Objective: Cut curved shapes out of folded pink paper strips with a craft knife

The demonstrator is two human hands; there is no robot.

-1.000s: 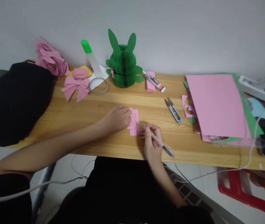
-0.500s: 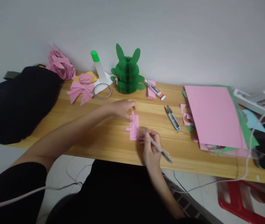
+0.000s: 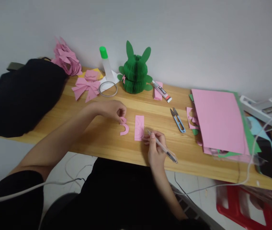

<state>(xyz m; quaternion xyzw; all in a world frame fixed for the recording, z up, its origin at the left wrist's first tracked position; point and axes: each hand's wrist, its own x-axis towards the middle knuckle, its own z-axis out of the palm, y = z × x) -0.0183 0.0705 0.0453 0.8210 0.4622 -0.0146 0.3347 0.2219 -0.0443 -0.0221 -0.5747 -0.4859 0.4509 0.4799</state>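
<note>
My left hand [image 3: 112,110] pinches the top of a small curved pink paper template [image 3: 124,125], which hangs down onto the wooden table [image 3: 102,140]. Just right of it a pink paper strip [image 3: 139,127] lies flat, with faint curved pen lines on it. My right hand [image 3: 155,147] rests at the strip's lower right corner, gripping a clear pen [image 3: 162,147] whose tip touches the strip's edge.
Blue snips [image 3: 178,120] lie right of the strip. Pink and green paper sheets [image 3: 218,118] are stacked further right, by a phone [image 3: 267,156] and cables. At the back stand a green paper rabbit [image 3: 136,74], a glue bottle [image 3: 107,64], a glue tube [image 3: 162,91], a tape ring [image 3: 108,88] and pink bows [image 3: 86,87]. A black bag [image 3: 18,95] fills the left.
My left hand lifted the curved pink template off the strip and carried it to the left. The strip now lies uncovered. My right hand with the pen stayed at the strip's corner.
</note>
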